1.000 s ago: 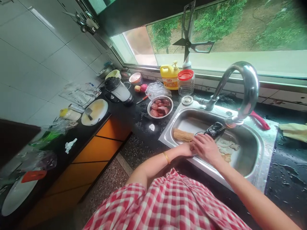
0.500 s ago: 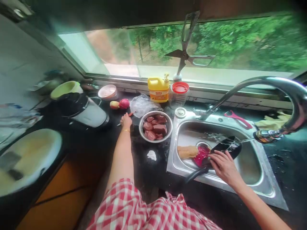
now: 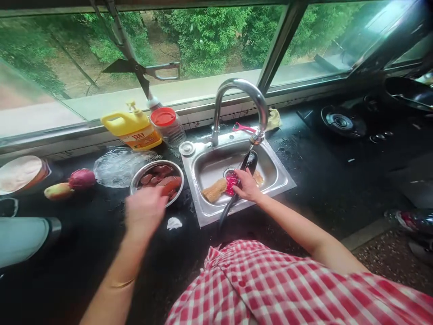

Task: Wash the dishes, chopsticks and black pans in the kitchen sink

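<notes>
My left hand, blurred by motion, is at the near-left side of a steel bowl of dark red meat pieces. A blurred orange-red handle sticks out to its right, seemingly the small knife it held. Over the steel sink, my right hand is closed round a long black object, broad and glossy at the far end, with a narrow, curved near end over the rim; its kind is unclear. A crimson scrubber and a tan sponge-like piece lie beside it in the sink.
The faucet arches over the sink. Left of it stand a red-lidded jar, a yellow detergent jug, a plastic bag, and a red onion-like bulb. A white scrap lies near the bowl. A gas burner is far right.
The view has swung right, bringing the burner in. My left hand has moved from the counter left of the bowl to the bowl's near edge. My right hand stays on the black object.
</notes>
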### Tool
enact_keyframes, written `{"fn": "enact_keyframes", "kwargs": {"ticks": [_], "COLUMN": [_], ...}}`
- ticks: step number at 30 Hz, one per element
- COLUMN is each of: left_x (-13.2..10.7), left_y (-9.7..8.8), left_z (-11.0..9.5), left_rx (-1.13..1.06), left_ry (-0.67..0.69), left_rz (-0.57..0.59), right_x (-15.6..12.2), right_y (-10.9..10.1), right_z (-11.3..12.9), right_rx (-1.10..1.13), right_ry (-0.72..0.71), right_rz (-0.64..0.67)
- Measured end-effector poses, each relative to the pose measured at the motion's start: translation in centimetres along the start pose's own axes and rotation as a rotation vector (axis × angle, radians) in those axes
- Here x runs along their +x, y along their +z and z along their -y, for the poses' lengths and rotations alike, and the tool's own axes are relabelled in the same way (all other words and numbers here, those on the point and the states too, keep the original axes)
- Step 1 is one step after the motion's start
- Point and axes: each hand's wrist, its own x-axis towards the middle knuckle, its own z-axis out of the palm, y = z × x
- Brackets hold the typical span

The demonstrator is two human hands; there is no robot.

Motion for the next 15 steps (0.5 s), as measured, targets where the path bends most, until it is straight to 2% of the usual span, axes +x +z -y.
{"fn": "enact_keyframes", "kwargs": {"ticks": [2, 3, 4, 6, 8, 11, 13, 15], "left_x": [1.7, 2.8, 3.8, 5.4, 6.2, 7.0, 8.4, 11.0], "left_y": [0.9, 1.7, 2.7, 4.4, 5.4, 5.5, 5.2, 4.9], "left_z": [-9.1, -12.9, -16.0, -20.0, -21.9, -22.2, -21.0, -18.7], "left_rx": [-0.003, -0.023, -0.041, -0.071, -0.080, -0.131, -0.231, -0.370], "left_ry": [0.325, 0.415, 0.457, 0.473, 0.462, 0.472, 0.449, 0.280], "left_rz": [0.191, 0.239, 0.257, 0.231, 0.203, 0.179, 0.125, 0.022], "right_x": [-0.1, -0.1, 0.0, 0.2, 0.5, 0.9, 1.0, 0.9], "right_y": [-0.3, -0.6, -1.0, -2.0, -3.0, -4.0, -4.1, -3.8], "right_z": [-0.2, -0.4, -0.6, -1.1, -1.6, -1.9, -2.1, -2.2], "right_rx": [0.021, 0.030, 0.041, 0.072, 0.106, 0.127, 0.119, 0.116], "right_ry": [-0.003, -0.023, -0.056, -0.132, -0.175, -0.126, -0.063, -0.037], "right_rz": [0.021, 0.054, 0.095, 0.181, 0.238, 0.255, 0.222, 0.171]}}
